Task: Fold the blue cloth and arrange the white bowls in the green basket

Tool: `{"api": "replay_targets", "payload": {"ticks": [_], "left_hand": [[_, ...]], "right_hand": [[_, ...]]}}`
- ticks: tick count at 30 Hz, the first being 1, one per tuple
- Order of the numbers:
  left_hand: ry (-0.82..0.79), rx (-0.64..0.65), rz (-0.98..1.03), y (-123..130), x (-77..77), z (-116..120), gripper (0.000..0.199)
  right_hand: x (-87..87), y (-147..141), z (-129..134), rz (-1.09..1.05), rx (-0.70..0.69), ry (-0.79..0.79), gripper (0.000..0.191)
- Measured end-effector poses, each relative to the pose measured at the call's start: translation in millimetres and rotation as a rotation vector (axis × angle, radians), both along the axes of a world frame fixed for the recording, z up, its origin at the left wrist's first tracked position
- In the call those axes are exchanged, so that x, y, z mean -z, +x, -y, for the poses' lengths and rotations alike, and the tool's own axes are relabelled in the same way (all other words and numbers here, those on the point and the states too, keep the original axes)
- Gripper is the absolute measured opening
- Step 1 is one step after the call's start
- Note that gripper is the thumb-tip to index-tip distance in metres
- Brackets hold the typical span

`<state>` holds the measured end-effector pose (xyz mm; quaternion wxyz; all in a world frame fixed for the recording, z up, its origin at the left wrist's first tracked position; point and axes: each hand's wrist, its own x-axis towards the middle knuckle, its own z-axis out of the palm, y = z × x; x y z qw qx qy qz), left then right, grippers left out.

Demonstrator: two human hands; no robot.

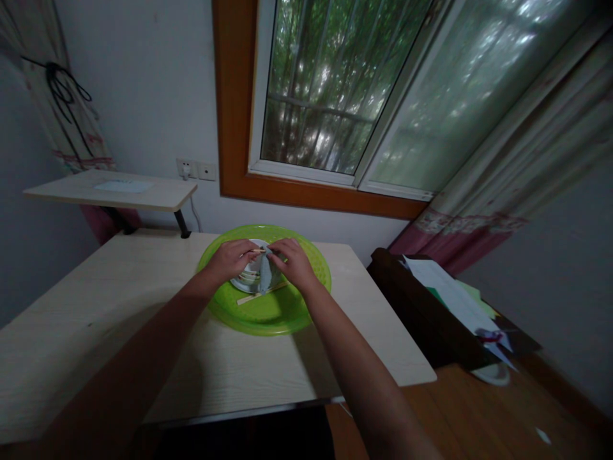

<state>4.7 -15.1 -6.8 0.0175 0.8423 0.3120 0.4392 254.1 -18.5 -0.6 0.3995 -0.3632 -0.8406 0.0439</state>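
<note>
My left hand is closed, pinching a thin pale wooden stick whose tip shows between the hands; the rest of it is hidden. Opposite it, my right hand is closed on a grey-blue cloth that hangs down in folds. Both hands are over a white bowl with coloured bands, which the cloth and fingers partly cover. In front of the bowl lie chopsticks, slanting across the bright green round tray.
The tray rests on a pale wooden table. A small raised shelf with a paper on it stands at the back left. Beyond are a wall socket and a window. To the right, papers lie on dark furniture.
</note>
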Motion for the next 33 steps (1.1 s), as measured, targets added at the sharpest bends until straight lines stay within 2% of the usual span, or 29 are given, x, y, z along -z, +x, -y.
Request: {"api": "replay_targets", "payload": {"ticks": [4, 7, 13, 19, 23, 27, 33], "left_hand": [[-0.094, -0.071, 0.012, 2, -1.4, -2, 0.021], [-0.098, -0.094, 0.032, 3, -3.3, -2, 0.021], [-0.057, -0.075, 0.003, 2, -3.3, -3, 0.025], [0.001, 0.014, -0.091, 3, 3.0, -5, 0.024], [-0.014, 0.007, -0.083, 3, 3.8, -6, 0.024], [-0.062, -0.081, 0.041, 2, -0.1, -5, 0.022], [-0.088, -0.276, 0.366, -4, -5.9, -6, 0.02]], "right_hand": [[2.7, 1, -1, 0.059, 0.009, 0.043, 0.012], [5.5, 1, -2, 0.045, 0.025, 0.071, 0.012], [6.2, 2, -2, 0.073, 0.027, 0.11, 0.011], [3.3, -3, 4, 0.105, -0.021, 0.123, 0.01], [2.9, -6, 5, 0.098, -0.005, 0.098, 0.012], [4.2, -5, 2, 0.043, 0.017, 0.079, 0.013], [7.0, 2, -5, -0.022, 0.083, 0.047, 0.013]]}}
